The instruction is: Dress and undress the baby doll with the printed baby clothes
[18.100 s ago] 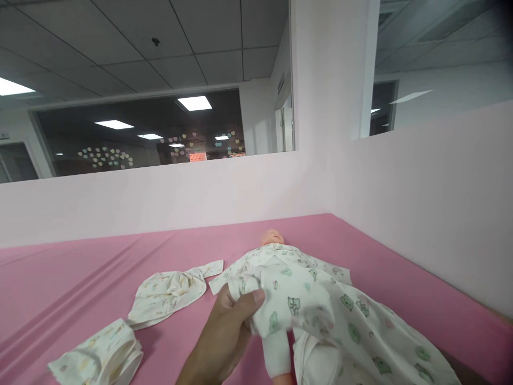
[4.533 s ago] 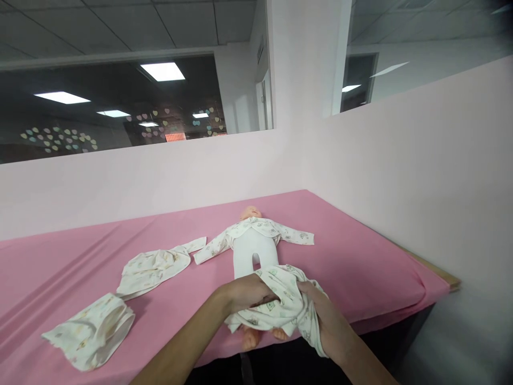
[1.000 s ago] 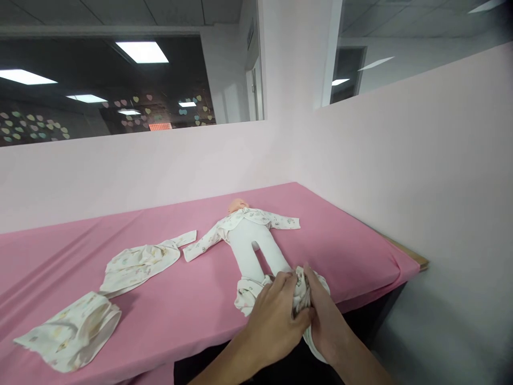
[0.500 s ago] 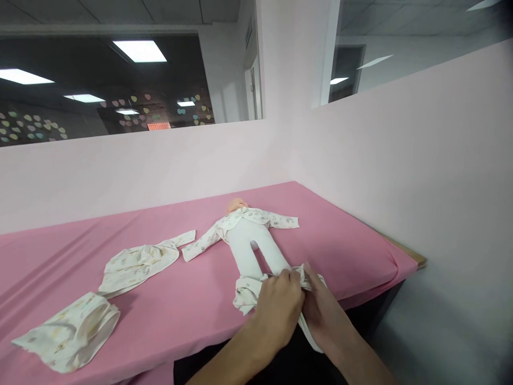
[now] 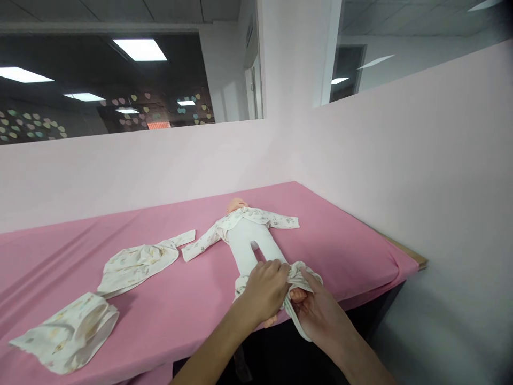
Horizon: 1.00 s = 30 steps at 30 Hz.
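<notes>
A baby doll (image 5: 252, 238) lies on its back on the pink-covered table, its head at the far end. It has a printed long-sleeved top (image 5: 256, 215) and a plain white lower body. Printed baby pants (image 5: 298, 274) are bunched round its lower legs. My left hand (image 5: 266, 286) is closed over the leg on the right, at the bunched cloth. My right hand (image 5: 320, 310) grips the pants on their outer side, thumb on top. One doll foot (image 5: 298, 295) shows between my hands. The other foot (image 5: 271, 321) peeks out below my left wrist.
Left of the doll lies a crumpled printed baby garment (image 5: 138, 264), with a second folded printed cloth (image 5: 66, 334) nearer the front edge. The pink tablecloth (image 5: 180, 315) reaches pale walls (image 5: 420, 160) behind and at right. Windows sit above.
My hands have shifted slightly left, and my left hand moved up the leg. The right hand has opened out somewhat, and both doll feet now show from the pants.
</notes>
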Motion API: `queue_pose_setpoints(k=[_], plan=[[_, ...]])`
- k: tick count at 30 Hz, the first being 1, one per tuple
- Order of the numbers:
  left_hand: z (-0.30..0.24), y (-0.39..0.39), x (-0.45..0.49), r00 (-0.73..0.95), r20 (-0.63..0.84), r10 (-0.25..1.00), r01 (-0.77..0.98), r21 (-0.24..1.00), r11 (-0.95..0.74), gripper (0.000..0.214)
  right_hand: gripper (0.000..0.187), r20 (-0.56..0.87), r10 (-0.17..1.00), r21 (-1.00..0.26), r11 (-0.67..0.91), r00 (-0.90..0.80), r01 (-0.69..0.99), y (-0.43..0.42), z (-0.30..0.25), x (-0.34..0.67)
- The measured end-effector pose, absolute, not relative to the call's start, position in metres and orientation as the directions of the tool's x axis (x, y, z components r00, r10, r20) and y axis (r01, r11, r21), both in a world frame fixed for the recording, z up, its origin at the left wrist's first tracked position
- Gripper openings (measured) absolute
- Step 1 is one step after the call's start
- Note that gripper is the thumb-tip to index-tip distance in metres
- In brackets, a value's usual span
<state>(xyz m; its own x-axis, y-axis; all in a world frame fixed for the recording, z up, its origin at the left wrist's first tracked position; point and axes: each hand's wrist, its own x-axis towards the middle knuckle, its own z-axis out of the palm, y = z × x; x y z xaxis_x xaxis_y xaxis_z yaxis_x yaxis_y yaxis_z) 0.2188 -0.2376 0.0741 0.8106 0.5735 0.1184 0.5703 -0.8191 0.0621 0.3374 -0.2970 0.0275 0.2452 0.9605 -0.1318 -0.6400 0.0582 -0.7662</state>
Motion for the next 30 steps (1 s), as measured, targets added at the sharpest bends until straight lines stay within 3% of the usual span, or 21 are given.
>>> queue_pose_setpoints(k=[3, 4, 8, 11, 14, 18, 20, 24, 27, 30], plan=[[0.070, -0.236, 0.215, 0.796, 0.171, 0.581, 0.588, 0.015, -0.809, 0.017, 0.013, -0.205, 0.975, -0.559, -0.047, 0.083, -0.828, -0.307, 0.024, 0.336], [0.069, -0.235, 0.213, 0.782, 0.186, 0.595, 0.604, 0.010, -0.797, 0.017, 0.007, -0.180, 0.981, -0.559, -0.041, 0.073, -0.828, -0.312, 0.022, 0.335], [0.065, -0.230, 0.205, 0.698, 0.257, 0.668, 0.674, 0.078, -0.734, 0.020, 0.031, -0.074, 0.993, -0.750, 0.006, 0.092, -0.661, -0.328, 0.013, 0.337], [0.064, -0.232, 0.198, 0.658, 0.290, 0.695, 0.662, 0.216, -0.717, 0.022, 0.033, -0.020, 0.992, -0.919, 0.030, 0.121, -0.394, -0.327, 0.002, 0.348], [0.067, -0.237, 0.184, 0.634, 0.267, 0.726, 0.616, 0.394, -0.682, 0.029, 0.028, 0.135, 0.976, -0.991, 0.129, 0.171, 0.044, -0.316, -0.013, 0.367], [0.079, -0.242, 0.155, 0.610, 0.145, 0.779, 0.585, 0.580, -0.567, 0.029, 0.025, 0.429, 0.900, -0.791, 0.330, 0.082, 0.515, -0.297, -0.028, 0.391], [0.083, -0.240, 0.142, 0.604, 0.095, 0.791, 0.575, 0.635, -0.515, 0.026, 0.024, 0.465, 0.885, -0.685, 0.363, -0.004, 0.631, -0.287, -0.030, 0.399], [0.085, -0.232, 0.127, 0.606, 0.080, 0.791, 0.548, 0.679, -0.489, 0.027, 0.021, 0.446, 0.895, -0.653, 0.336, -0.015, 0.678, -0.271, -0.021, 0.411], [0.082, -0.226, 0.121, 0.619, 0.006, 0.785, 0.568, 0.687, -0.453, 0.017, 0.018, 0.374, 0.927, -0.769, 0.325, -0.024, 0.550, -0.265, 0.002, 0.420], [0.079, -0.222, 0.117, 0.655, -0.114, 0.747, 0.595, 0.687, -0.417, 0.012, 0.020, 0.325, 0.942, -0.854, 0.254, 0.083, 0.455, -0.265, 0.034, 0.424]])
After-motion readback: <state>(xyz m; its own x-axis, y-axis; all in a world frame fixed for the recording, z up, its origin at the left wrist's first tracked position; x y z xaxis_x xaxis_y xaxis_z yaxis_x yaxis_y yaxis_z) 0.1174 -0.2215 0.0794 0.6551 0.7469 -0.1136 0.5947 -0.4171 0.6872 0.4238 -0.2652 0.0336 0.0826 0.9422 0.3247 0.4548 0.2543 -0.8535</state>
